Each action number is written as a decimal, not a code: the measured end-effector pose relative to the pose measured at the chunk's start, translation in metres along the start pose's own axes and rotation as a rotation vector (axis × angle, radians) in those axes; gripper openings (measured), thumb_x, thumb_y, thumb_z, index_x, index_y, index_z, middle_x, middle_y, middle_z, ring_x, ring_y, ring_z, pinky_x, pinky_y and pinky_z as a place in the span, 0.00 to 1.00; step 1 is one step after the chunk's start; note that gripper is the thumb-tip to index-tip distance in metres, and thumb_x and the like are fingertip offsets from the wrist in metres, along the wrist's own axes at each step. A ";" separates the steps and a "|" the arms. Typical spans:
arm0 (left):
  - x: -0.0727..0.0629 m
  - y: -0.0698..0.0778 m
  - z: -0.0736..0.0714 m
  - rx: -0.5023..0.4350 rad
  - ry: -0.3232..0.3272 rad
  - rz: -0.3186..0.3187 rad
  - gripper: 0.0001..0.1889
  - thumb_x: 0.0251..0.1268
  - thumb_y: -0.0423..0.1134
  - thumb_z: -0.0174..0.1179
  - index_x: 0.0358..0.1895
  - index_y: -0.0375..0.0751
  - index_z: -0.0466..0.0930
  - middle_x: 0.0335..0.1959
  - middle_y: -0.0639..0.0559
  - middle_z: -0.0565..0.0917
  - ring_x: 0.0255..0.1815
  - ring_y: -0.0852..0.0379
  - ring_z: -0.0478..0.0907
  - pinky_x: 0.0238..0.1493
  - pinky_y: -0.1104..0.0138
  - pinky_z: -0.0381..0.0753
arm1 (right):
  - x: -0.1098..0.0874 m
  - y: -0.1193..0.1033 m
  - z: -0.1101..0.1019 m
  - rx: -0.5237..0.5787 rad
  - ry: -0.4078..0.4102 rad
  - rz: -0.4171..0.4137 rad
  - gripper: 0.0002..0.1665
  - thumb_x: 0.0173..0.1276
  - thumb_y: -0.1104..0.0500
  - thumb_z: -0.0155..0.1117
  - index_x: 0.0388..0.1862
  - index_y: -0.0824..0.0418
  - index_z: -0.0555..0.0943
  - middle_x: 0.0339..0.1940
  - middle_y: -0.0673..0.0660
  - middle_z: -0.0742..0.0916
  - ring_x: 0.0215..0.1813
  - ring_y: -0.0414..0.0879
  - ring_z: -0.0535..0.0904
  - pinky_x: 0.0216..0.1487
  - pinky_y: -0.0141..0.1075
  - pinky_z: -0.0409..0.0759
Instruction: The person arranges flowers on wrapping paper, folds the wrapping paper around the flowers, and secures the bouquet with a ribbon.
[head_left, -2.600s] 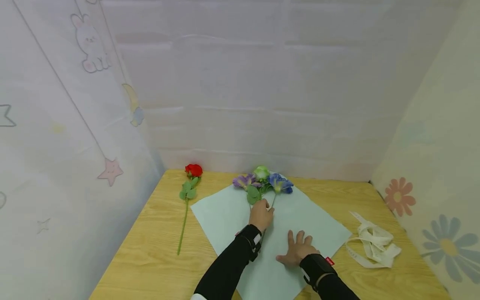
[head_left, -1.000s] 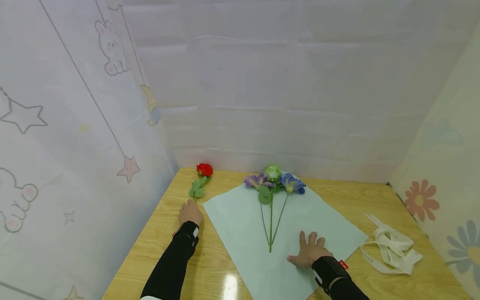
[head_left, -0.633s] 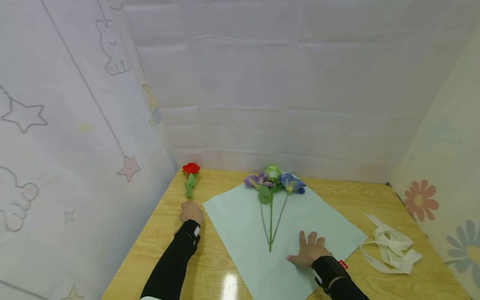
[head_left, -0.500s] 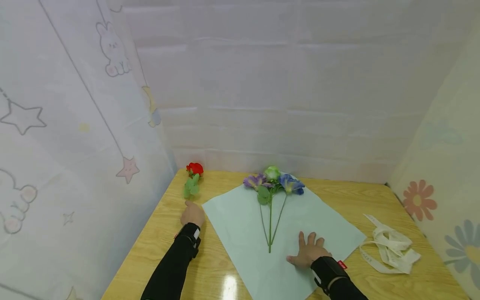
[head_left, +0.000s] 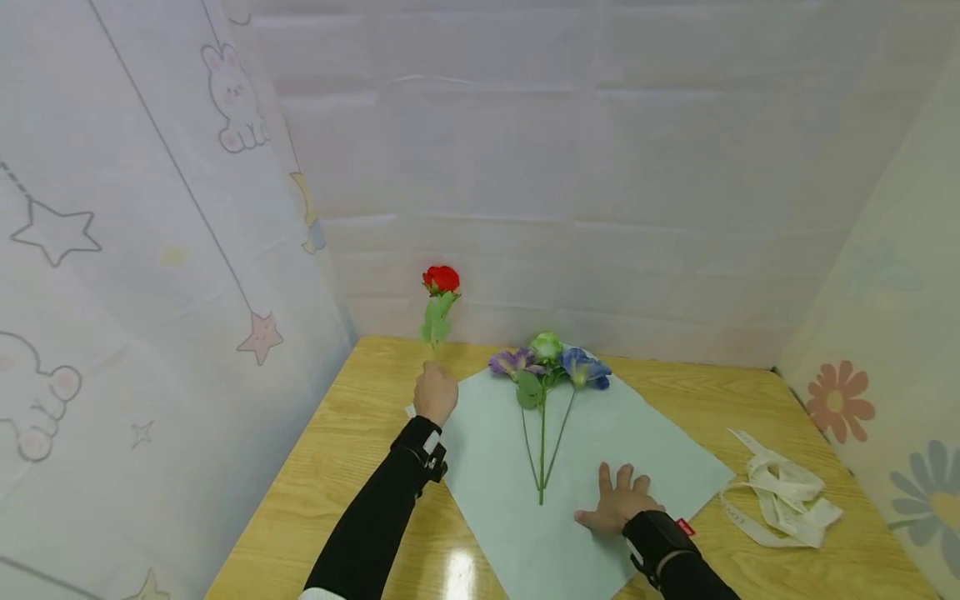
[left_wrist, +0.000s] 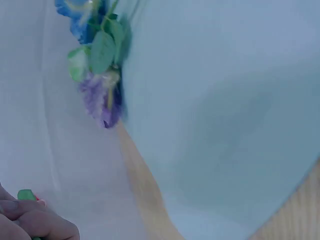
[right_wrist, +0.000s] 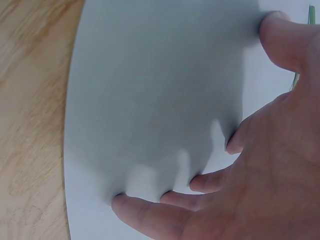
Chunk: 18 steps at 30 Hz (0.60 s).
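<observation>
Red rose (head_left: pixel 442 280): ruffled bloom, raised near the table's (head_left: pixel 337 467) far edge, towards the left corner.
Left hand (head_left: pixel 437 393): fingers grasping its stem.
Right hand (head_left: pixel 619 502): fingers spread, tips on the paper (head_left: pixel 581 442).
Paper: smooth, pale; beneath stems of purple flower (head_left: pixel 513 362), green flower (head_left: pixel 546 346), blue flower (head_left: pixel 584 367).
Ribbon (head_left: pixel 787 492): crumpled, by right edge.

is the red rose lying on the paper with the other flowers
No, the left hand holds the red rose up in front of the back wall, left of the three flowers lying on the paper.
</observation>
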<state>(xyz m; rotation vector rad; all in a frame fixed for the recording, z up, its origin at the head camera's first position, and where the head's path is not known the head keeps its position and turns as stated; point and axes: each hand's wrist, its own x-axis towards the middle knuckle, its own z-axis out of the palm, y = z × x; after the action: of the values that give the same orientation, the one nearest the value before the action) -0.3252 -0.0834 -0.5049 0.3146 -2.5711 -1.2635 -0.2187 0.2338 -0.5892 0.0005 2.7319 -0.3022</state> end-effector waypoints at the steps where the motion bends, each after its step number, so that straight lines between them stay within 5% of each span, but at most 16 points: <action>1: -0.001 0.008 0.003 -0.008 -0.004 0.004 0.12 0.76 0.32 0.43 0.50 0.29 0.74 0.28 0.40 0.78 0.21 0.48 0.71 0.22 0.60 0.65 | -0.006 -0.004 -0.005 -0.001 -0.004 0.000 0.68 0.56 0.23 0.67 0.78 0.70 0.60 0.71 0.84 0.59 0.69 0.84 0.53 0.46 0.78 0.71; 6: -0.010 0.042 0.023 -0.079 -0.024 0.039 0.12 0.74 0.33 0.41 0.45 0.30 0.75 0.29 0.40 0.76 0.23 0.48 0.68 0.27 0.58 0.63 | -0.030 -0.019 -0.026 0.002 -0.010 -0.006 0.61 0.62 0.31 0.69 0.76 0.72 0.60 0.70 0.85 0.60 0.69 0.85 0.54 0.49 0.76 0.71; 12: -0.031 0.072 0.058 -0.155 -0.100 0.090 0.16 0.80 0.36 0.37 0.45 0.33 0.76 0.22 0.46 0.66 0.20 0.52 0.58 0.26 0.59 0.56 | -0.022 -0.014 -0.020 0.008 -0.008 0.008 0.63 0.61 0.29 0.69 0.77 0.71 0.59 0.72 0.84 0.59 0.70 0.85 0.53 0.50 0.77 0.70; 18: -0.049 0.080 0.094 -0.169 -0.201 0.164 0.18 0.79 0.34 0.39 0.51 0.31 0.80 0.41 0.41 0.85 0.32 0.45 0.80 0.35 0.57 0.75 | -0.016 -0.012 -0.011 -0.006 0.016 0.036 0.64 0.58 0.27 0.70 0.77 0.70 0.61 0.72 0.82 0.61 0.69 0.82 0.56 0.50 0.74 0.72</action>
<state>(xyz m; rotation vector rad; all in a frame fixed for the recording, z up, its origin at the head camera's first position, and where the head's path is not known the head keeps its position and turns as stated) -0.3161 0.0491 -0.5027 -0.0588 -2.5643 -1.5040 -0.2082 0.2253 -0.5704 0.0503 2.7450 -0.2850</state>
